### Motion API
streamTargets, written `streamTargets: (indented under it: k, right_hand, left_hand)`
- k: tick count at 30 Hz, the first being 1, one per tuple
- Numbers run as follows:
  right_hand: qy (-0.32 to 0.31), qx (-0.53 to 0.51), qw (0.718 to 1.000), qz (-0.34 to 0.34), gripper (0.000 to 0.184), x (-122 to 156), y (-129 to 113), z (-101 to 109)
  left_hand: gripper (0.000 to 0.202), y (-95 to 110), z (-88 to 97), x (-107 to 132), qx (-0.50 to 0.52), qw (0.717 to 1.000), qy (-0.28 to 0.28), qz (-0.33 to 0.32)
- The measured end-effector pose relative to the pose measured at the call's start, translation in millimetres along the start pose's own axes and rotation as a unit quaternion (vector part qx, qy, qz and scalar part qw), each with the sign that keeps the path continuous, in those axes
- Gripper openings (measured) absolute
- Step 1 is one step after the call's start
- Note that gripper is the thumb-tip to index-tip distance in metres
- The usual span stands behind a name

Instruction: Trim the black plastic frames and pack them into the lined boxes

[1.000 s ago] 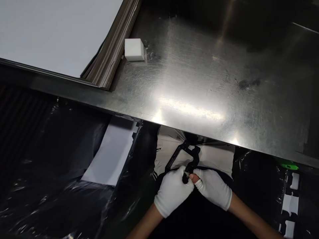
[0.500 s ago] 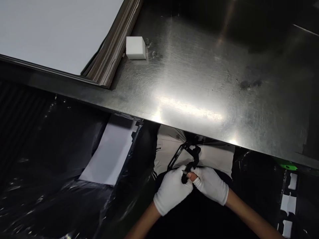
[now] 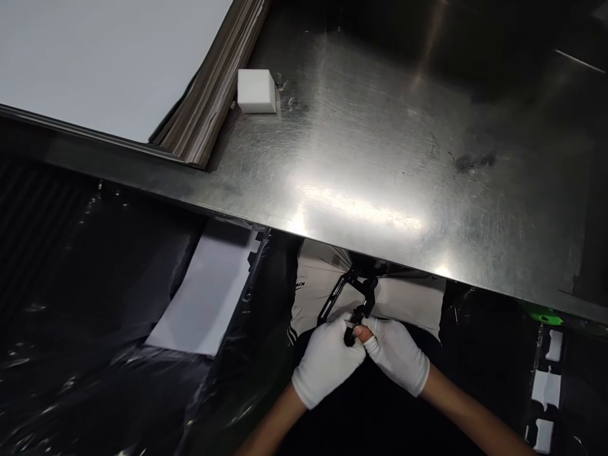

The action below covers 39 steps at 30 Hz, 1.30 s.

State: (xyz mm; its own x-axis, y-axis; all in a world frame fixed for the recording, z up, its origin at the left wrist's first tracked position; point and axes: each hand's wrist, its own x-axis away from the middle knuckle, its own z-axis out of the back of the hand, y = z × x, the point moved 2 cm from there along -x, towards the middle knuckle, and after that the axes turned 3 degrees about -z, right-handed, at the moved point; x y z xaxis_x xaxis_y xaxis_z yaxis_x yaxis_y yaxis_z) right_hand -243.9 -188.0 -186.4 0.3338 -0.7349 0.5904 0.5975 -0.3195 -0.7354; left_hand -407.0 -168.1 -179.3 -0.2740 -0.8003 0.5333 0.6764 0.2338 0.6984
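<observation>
A black angular plastic part (image 3: 367, 291) with a slotted arm and a bent arm lies low in the view, in front of my body. My left hand (image 3: 327, 361), in a white glove, is closed on its near end. From the other side my right hand (image 3: 398, 354) pinches the same end; its glove leaves the thumb tip bare. The two hands nearly touch. The fingers cover the gripped end, so its shape is partly hidden. Light-coloured shorts (image 3: 403, 294) with dark lettering show behind the part.
A metal table (image 3: 370, 152) spans the upper view, its front edge just beyond my hands. On it are a white foam block (image 3: 256, 90) and a stack of large sheets (image 3: 104, 63). Dark plastic with a white sheet (image 3: 204, 291) lies left; a green piece (image 3: 544, 314) sits right.
The view has shifted slightly. My right hand has tilted a little and the black part has turned slightly between the fingers; both hands keep their grip.
</observation>
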Motion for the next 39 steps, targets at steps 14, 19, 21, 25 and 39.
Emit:
streamTargets:
  k: [14,19,21,25,39]
  right_hand:
    - [0.035,0.024,0.997,-0.058,0.065,2.5,2.0,-3.9]
    - [0.079,0.003,0.996,-0.048,0.062,2.1,0.8,2.7]
    - [0.067,-0.017,0.997,-0.031,0.058,1.8,0.2,4.1]
    - [0.051,-0.025,0.998,-0.042,0.056,0.1,0.9,5.4]
    - [-0.010,0.002,1.000,-0.017,0.056,-6.9,2.9,6.0]
  left_hand:
    - [0.004,3.9,-3.6,-2.4,-0.065,0.997,-0.036,0.011]
    - [0.007,7.2,-2.8,-1.7,-0.037,0.998,-0.032,0.026]
    - [0.008,7.8,-2.6,-1.6,-0.029,0.999,-0.027,0.025]
    - [0.009,6.2,-3.4,-1.7,-0.028,0.999,-0.021,0.021]
    - [0.009,1.7,-2.8,-4.8,-0.038,0.999,-0.009,-0.001]
